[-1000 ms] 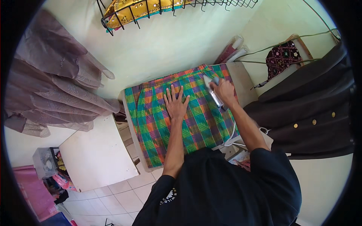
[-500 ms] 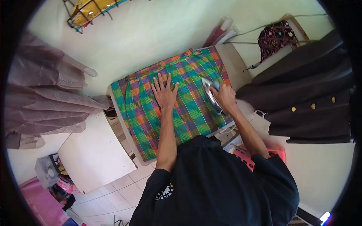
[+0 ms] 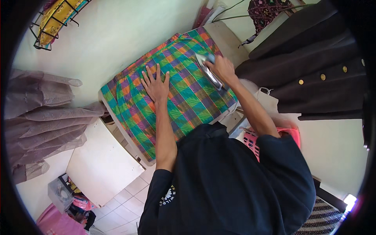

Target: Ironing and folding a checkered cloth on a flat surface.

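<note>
A plaid cloth (image 3: 184, 86) in green, orange and purple, perhaps a garment with a gathered upper edge, is spread over a padded board. My left hand (image 3: 157, 87) lies flat on it, left of the middle, fingers spread. Toward the cloth's right side, my right hand (image 3: 224, 69) is wrapped round the handle of a clothes iron (image 3: 206, 69). The iron's silver body rests on or just over the cloth, its tip pointing to the far left. Its underside is hidden, and the hand covers most of the handle.
Dark clothing with gold buttons (image 3: 309, 74) hangs at the right, and a sheer mauve garment (image 3: 51, 113) at the left. A pink basket (image 3: 291, 135) stands beside my right arm. A white panel (image 3: 103, 164) is left of the board. A wire rack (image 3: 58, 19) holds yellow cloth.
The whole view has shifted and tilted, so the board sits higher and further left. My right hand still grips the iron; my left hand stays flat on the cloth.
</note>
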